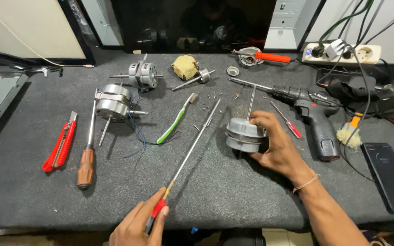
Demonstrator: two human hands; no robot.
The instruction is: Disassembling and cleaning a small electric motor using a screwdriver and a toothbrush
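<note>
My right hand [277,148] grips a grey round fan motor [244,135] standing on the dark mat, its thin shaft pointing up and away. My left hand [137,225], at the near edge, is closed around the red handle of a long screwdriver [192,148]. The screwdriver's shaft runs diagonally up to the right, with its tip near several small screws [208,109] left of the motor.
On the mat lie a green toothbrush [175,120], a wooden-handled screwdriver [87,155], red pliers [60,146], two more motors [112,105] [143,74], a black cordless drill [311,114], a small red screwdriver [288,122], a phone [388,175], a brush [349,132] and a power strip [343,52].
</note>
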